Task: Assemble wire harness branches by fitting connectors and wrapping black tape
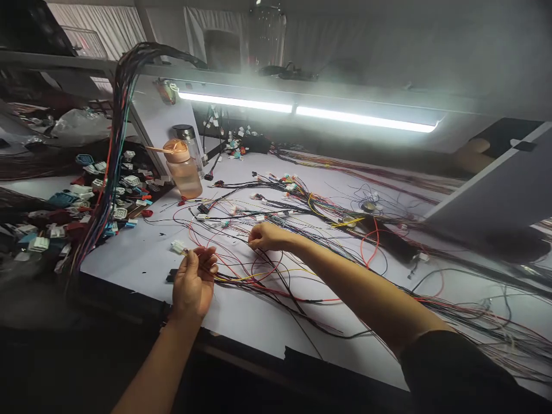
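Observation:
At the front left of the table, my left hand (pixel 194 284) is turned palm up with its fingers curled. A white connector (pixel 177 247) sticks out past its thumb and fingertips, with wires running from it toward the palm. Farther in and to the right, my right hand (pixel 266 236) is closed in a pinch above the wires. What its fingertips hold is too small to make out. Red and yellow wires (pixel 254 277) run from beside my left hand to the right, under my right forearm. Behind both hands lie wiring bundles with small connectors (pixel 261 218) at their ends.
An orange-lidded bottle (pixel 185 175) stands at the back left, before a clear dark-lidded bottle (pixel 185 133). Connectors (pixel 121 214) are heaped at the left, beside a hanging wire bundle (pixel 116 144). A lit tube lamp (pixel 366 119) spans the shelf. A panel (pixel 495 172) rises at the right.

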### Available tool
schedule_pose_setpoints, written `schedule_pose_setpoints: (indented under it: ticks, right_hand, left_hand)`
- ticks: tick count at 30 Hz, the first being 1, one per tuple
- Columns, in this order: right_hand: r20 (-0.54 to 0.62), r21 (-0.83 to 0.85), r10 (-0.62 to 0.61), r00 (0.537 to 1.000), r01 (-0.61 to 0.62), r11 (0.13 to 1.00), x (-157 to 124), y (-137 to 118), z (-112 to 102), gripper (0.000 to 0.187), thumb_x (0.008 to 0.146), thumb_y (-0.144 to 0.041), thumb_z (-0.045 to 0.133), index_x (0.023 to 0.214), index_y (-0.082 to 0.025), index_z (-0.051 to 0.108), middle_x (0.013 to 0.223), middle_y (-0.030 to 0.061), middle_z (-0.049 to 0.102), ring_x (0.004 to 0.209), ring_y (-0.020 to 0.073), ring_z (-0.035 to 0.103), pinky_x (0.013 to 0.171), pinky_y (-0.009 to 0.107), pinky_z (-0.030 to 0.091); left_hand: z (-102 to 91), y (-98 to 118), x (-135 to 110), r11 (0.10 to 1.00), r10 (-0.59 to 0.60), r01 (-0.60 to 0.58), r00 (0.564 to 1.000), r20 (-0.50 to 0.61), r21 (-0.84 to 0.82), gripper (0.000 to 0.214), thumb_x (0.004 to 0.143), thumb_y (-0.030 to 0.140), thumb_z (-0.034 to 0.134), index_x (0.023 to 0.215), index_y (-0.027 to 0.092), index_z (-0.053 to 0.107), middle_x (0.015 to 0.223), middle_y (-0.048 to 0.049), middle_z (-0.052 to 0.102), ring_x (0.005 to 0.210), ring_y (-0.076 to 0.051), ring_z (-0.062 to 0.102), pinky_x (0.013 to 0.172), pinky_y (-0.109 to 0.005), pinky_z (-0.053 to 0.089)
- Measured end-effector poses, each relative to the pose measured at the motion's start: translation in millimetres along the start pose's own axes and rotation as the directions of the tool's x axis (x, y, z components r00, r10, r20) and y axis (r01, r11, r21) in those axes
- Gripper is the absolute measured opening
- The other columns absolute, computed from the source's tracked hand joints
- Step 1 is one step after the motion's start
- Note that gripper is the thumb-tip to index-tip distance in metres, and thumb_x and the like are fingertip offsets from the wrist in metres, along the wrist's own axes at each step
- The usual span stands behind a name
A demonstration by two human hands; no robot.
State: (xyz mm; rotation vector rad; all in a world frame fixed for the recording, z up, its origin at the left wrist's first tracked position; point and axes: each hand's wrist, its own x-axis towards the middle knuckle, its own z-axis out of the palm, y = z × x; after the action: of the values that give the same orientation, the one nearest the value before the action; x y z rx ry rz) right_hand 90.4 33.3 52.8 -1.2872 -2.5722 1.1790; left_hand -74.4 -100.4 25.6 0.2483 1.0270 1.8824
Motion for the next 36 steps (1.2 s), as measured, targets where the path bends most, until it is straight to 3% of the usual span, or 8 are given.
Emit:
schedule_pose_setpoints:
  ticks: [2,4,8,12,18,24,30,36]
  right_hand:
    - [0.014,0.083,-0.029,0.999,0.028,0.996,-3.8,3.2,-0.1,0.027,0.081,-0.025,0.065,0.105,-0.014,0.07,0.085,0.0009,0.07,0.069,0.0076,0.058,0.06,0.015,0.041]
    - [0.025,0.148,-0.044,0.999,0.04,0.988,-5.9,3.2,1.4,0.028,0.083,-0.032,0.064,0.103,-0.014,0.071,0.082,0.001,0.069,0.066,0.0066,0.057,0.059,0.015,0.041]
    - [0.067,0.238,-0.028,0.997,0.011,0.971,-3.4,-1.8,3.8,0.041,0.093,-0.045,0.05,0.094,-0.011,0.072,0.065,0.0018,0.065,0.051,0.0061,0.051,0.053,0.017,0.041]
    - [0.09,0.263,-0.026,0.996,0.002,0.965,4.4,-6.5,4.5,0.035,0.088,-0.043,0.06,0.09,-0.011,0.073,0.054,-0.001,0.06,0.046,0.0062,0.048,0.048,0.017,0.038]
    - [0.1,0.322,-0.066,0.993,0.031,0.946,12.8,-4.7,8.7,0.024,0.084,-0.034,0.066,0.085,-0.011,0.071,0.068,-0.0002,0.067,0.051,0.0051,0.053,0.052,0.016,0.041]
    - [0.126,0.388,-0.077,0.989,0.023,0.921,7.5,9.7,-2.9,0.029,0.094,-0.032,0.052,0.096,-0.009,0.07,0.088,0.0073,0.073,0.06,0.0057,0.061,0.061,0.016,0.05]
    - [0.123,0.339,-0.004,0.992,-0.038,0.94,-8.2,25.1,-5.4,0.022,0.091,-0.025,0.057,0.103,-0.01,0.069,0.093,0.0082,0.074,0.062,0.0065,0.064,0.058,0.014,0.049]
    - [0.056,0.109,0.053,0.997,-0.059,0.992,-18.9,6.4,-4.1,0.017,0.086,-0.017,0.058,0.092,-0.012,0.073,0.079,0.0055,0.074,0.069,0.0121,0.066,0.064,0.018,0.048]
  left_hand:
    - [8.2,-7.2,0.6,0.997,-0.048,0.046,0.998,0.041,0.055,0.02,0.093,0.027,0.051,0.084,0.013,0.063,0.1,-0.0122,0.068,0.083,-0.018,0.066,0.058,-0.022,0.05]
    - [12.4,-14.2,4.2,0.994,-0.083,0.078,0.995,0.059,0.082,0.024,0.096,0.025,0.047,0.083,0.013,0.063,0.107,-0.0126,0.066,0.093,-0.019,0.066,0.069,-0.028,0.054]
    - [10.2,-21.7,11.5,0.988,-0.129,0.122,0.989,0.072,0.095,0.024,0.095,0.026,0.049,0.081,0.013,0.063,0.101,-0.0116,0.066,0.095,-0.021,0.066,0.085,-0.041,0.054]
    - [7.0,-20.9,12.4,0.983,-0.166,0.155,0.978,0.126,0.096,0.022,0.094,0.026,0.051,0.082,0.012,0.064,0.098,-0.0111,0.066,0.098,-0.023,0.065,0.089,-0.043,0.052]
    - [6.8,-21.9,17.2,0.98,-0.185,0.173,0.974,0.134,0.093,0.017,0.092,0.023,0.053,0.083,0.014,0.064,0.097,-0.0085,0.066,0.095,-0.021,0.066,0.089,-0.042,0.052]
    - [9.1,-22.6,20.0,0.975,-0.2,0.187,0.973,0.111,0.117,0.018,0.093,0.02,0.05,0.086,0.014,0.066,0.109,-0.0095,0.065,0.098,-0.023,0.066,0.092,-0.045,0.051]
    - [10.3,-22.6,19.9,0.971,-0.203,0.183,0.971,0.123,0.155,0.017,0.092,0.025,0.054,0.089,0.014,0.067,0.119,-0.0119,0.063,0.104,-0.024,0.065,0.097,-0.044,0.048]
    - [8.2,-22.2,21.5,0.969,-0.187,0.159,0.972,0.143,0.187,0.015,0.088,0.029,0.061,0.087,0.015,0.067,0.115,-0.0109,0.065,0.105,-0.025,0.064,0.097,-0.045,0.049]
